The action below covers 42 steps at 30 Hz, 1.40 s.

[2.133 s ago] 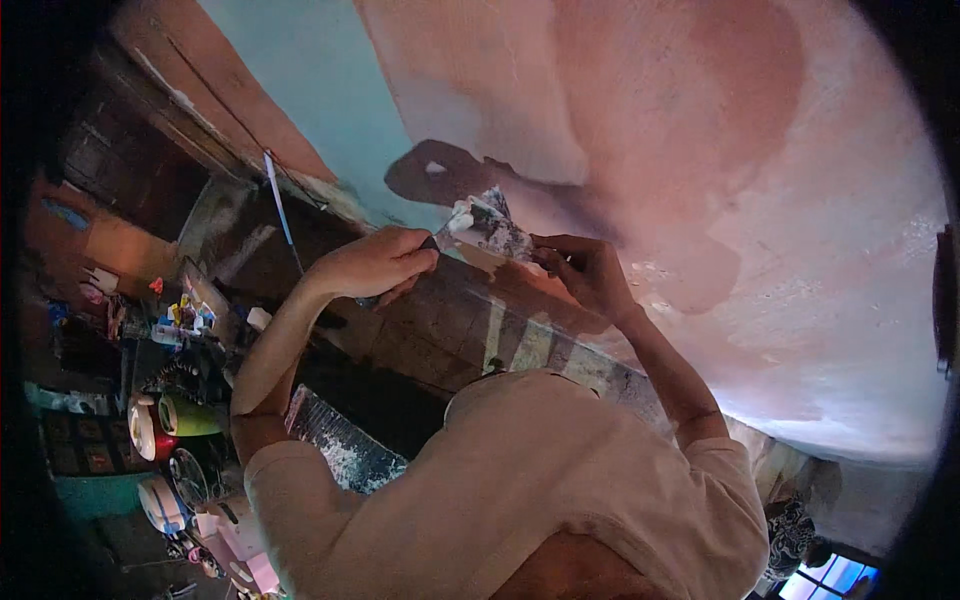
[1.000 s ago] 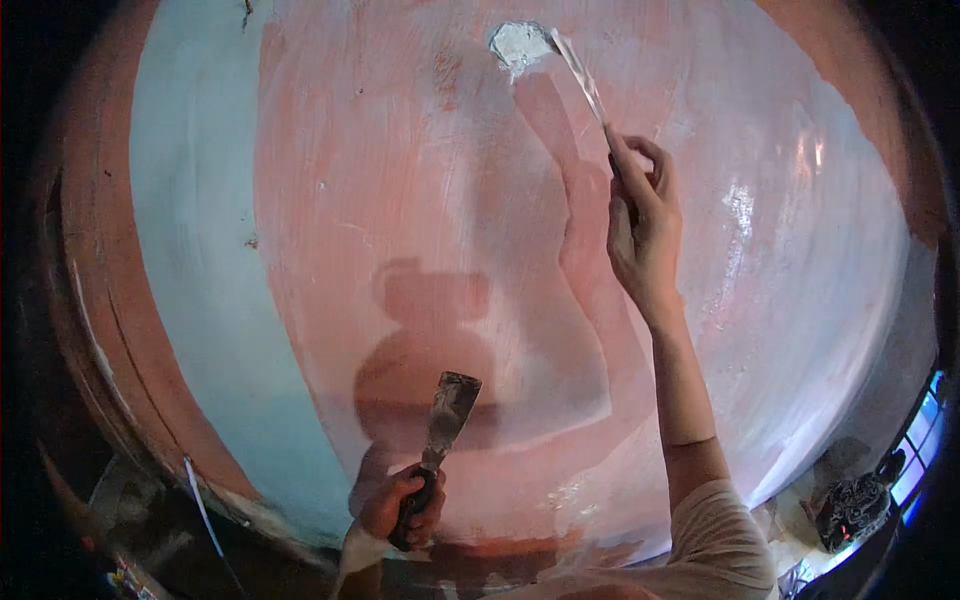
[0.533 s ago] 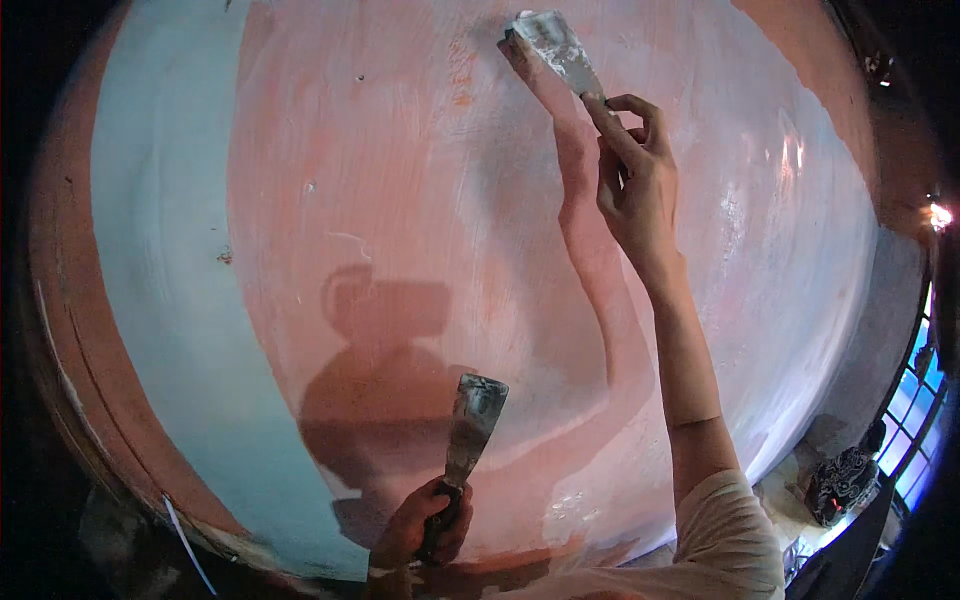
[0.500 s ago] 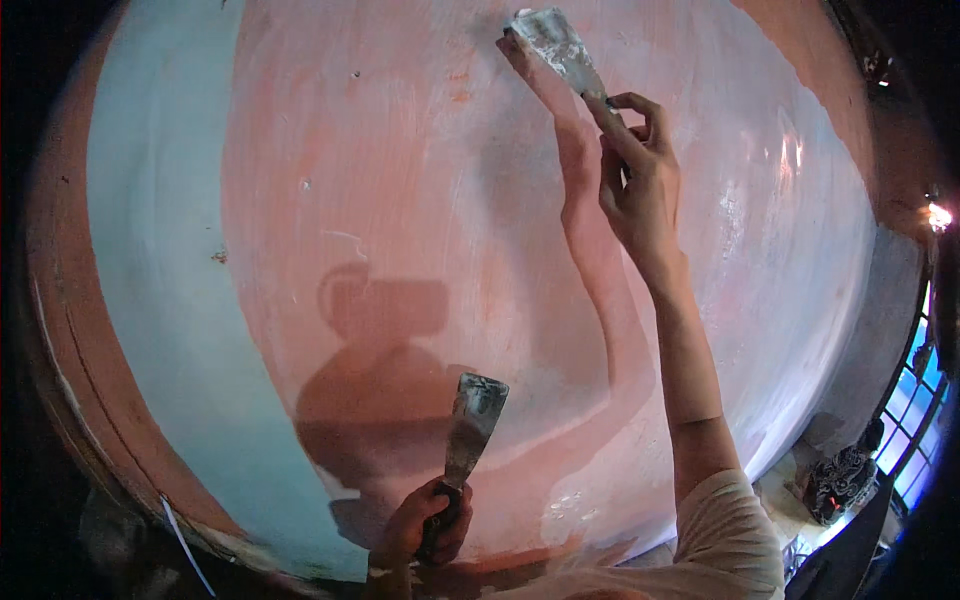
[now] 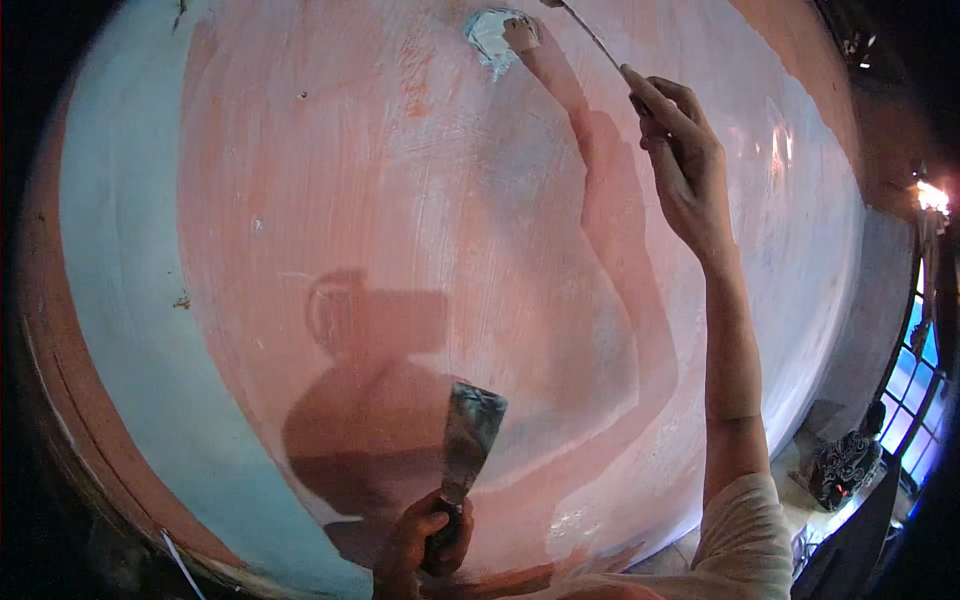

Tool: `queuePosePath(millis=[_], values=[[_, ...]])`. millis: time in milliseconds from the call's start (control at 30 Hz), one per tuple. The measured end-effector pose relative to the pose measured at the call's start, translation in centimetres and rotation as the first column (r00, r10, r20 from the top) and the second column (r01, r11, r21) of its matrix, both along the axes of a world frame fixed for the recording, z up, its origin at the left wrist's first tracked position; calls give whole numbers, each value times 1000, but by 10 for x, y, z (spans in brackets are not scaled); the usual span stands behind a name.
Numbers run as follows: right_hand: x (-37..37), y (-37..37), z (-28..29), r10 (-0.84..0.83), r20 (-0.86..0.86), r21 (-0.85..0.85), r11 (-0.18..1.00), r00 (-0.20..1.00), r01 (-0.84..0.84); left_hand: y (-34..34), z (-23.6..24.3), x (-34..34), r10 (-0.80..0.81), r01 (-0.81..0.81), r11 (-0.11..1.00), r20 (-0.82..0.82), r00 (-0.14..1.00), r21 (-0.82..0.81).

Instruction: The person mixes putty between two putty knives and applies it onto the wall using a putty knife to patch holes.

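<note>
two hands, right (image 5: pixel 682 165) gripping raised putty knife (image 5: pixel 585 28), left (image 5: pixel 425 540) gripping scraper (image 5: pixel 468 435)

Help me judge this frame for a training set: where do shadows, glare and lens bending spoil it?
Head view: the person's shadow falls dark across the pink wall, and the raised arm's shadow runs up to the wet filler patch; a bright lamp flares at the right rim; wall edges bow strongly; the corners are black; the right hand and left hand stay fairly sharp.

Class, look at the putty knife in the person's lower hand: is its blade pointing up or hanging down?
Up. The left hand grips the handle low, and the putty knife has its blade rising above it.
</note>
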State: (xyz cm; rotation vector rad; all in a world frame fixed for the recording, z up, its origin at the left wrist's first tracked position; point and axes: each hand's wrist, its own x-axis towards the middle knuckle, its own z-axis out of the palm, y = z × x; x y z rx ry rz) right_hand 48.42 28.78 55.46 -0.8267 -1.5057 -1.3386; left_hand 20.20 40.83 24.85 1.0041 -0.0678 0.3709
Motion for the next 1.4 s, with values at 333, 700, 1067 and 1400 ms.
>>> queuePosePath(millis=[333,700,1067,1400], values=[[-47,-1,-17,-254,-171,-28,967,952,253,69,-17,-70,174,187,920,785,595,-345],[-93,28,-22,-486,-247,83,851,838,518,168,6,-190,457,-712,702,756,470,18],[-111,64,-36,-543,-250,113,806,801,581,210,-6,-201,257,-474,879,779,571,58],[-130,31,-34,-502,-308,116,823,808,556,220,-35,-212,466,-613,790,651,599,-2]])
